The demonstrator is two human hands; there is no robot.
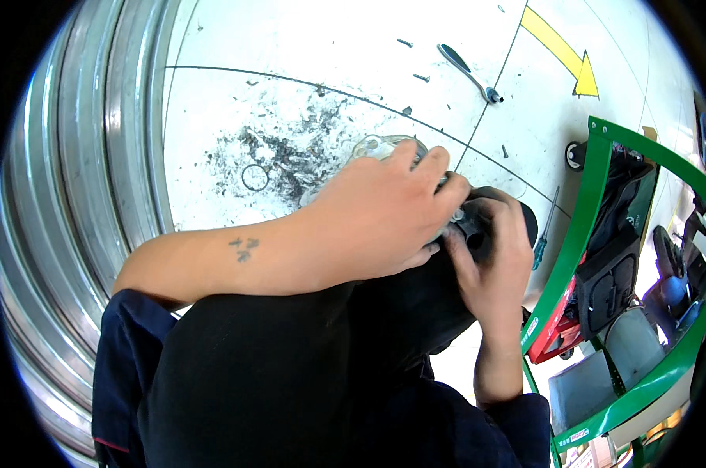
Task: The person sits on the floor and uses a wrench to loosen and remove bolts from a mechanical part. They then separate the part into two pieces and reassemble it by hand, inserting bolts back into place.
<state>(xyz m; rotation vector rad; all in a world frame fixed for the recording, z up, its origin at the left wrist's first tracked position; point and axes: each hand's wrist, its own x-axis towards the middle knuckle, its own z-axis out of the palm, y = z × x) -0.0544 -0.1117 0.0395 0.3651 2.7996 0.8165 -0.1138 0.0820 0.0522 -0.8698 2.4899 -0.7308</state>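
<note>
My left hand (392, 204) reaches across from the left with its fingers bent down over a small part. What its fingertips grip is hidden beneath them. My right hand (500, 253) curls round a dark part with a round opening (471, 232), close against my left fingertips. A small pale, shiny piece shows at the top of the dark part. Just beyond my left knuckles lies a clear, rounded object (378, 146), partly covered by the hand. Both hands are above my black-clad knees.
A ratchet wrench (471, 74) and several screws (422, 77) lie on the white tiled floor. Left of my hands, a thin ring (255, 178) rests among black debris (294, 156). A screwdriver (540, 248) lies beside a green-framed cart (600, 175) at right. Ribbed metal (88, 171) borders the left.
</note>
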